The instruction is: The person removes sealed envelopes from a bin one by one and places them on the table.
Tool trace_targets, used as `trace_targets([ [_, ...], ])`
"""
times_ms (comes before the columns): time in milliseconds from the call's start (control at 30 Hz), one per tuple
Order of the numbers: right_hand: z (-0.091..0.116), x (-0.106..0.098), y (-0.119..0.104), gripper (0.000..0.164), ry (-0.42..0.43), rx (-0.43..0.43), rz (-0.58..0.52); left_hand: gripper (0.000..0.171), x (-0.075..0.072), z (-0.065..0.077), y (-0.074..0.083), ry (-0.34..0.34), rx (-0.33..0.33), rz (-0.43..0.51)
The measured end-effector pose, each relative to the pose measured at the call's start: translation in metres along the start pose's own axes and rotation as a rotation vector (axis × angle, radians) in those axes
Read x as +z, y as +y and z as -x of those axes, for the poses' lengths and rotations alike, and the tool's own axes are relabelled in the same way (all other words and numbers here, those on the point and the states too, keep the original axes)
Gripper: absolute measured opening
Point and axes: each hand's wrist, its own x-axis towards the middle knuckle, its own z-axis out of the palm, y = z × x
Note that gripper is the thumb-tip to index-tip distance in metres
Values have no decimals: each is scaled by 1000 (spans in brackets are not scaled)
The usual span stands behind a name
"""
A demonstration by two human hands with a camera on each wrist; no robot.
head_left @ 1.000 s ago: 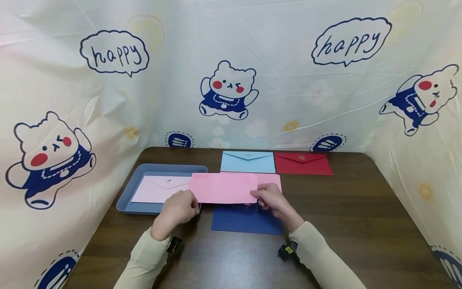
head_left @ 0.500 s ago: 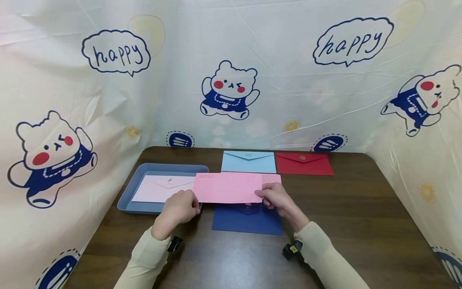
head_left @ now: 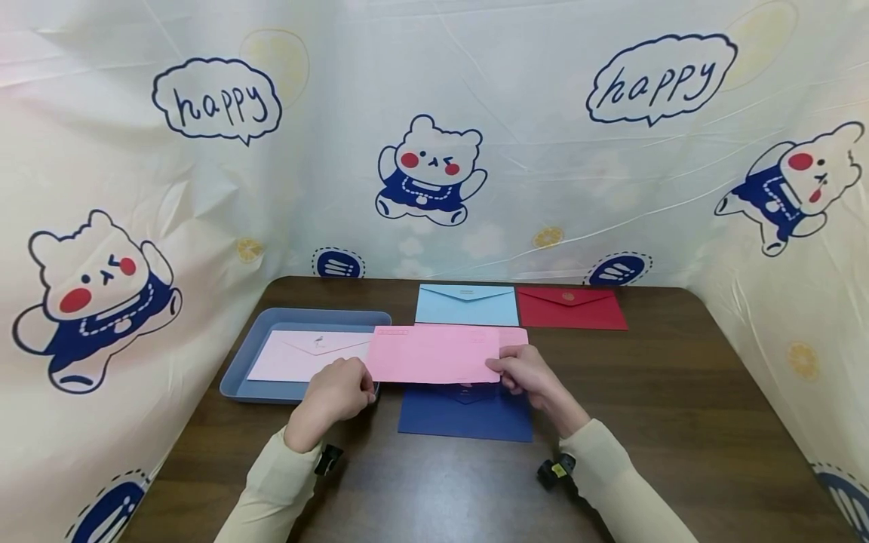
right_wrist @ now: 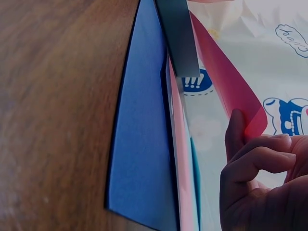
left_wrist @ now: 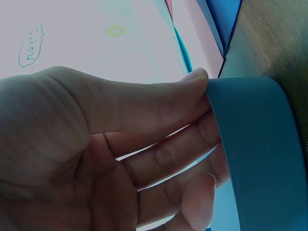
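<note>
At the left stands a blue-grey tray (head_left: 326,320) holding a pale pink envelope (head_left: 278,362) with a small bird print. My left hand (head_left: 339,388) grips the tray's near right corner; in the left wrist view the thumb (left_wrist: 154,103) and fingers close on its wall (left_wrist: 260,154). My right hand (head_left: 526,371) pinches the right end of a pink envelope (head_left: 434,354), held above the table with its left end by the tray's right side. Seen from the right wrist, that envelope (right_wrist: 236,82) stands tilted over the others. Beneath it another pink envelope (head_left: 514,336) shows partly.
A light blue envelope (head_left: 465,308) and a red envelope (head_left: 573,311) lie side by side at the back of the brown table (head_left: 679,422). Nearer me lies a dark blue envelope (head_left: 462,418), its upper part covered. A printed curtain (head_left: 543,173) surrounds the table.
My right hand has drawn the pink envelope a little to the right, so more of the pale pink envelope in the tray shows. The left hand and the tray stay put.
</note>
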Motion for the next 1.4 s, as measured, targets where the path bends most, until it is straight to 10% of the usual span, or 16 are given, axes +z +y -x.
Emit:
trace_targets([
  [1400,15,-30,6,30,2,2,12,12,1,0,-1,19,13,10],
])
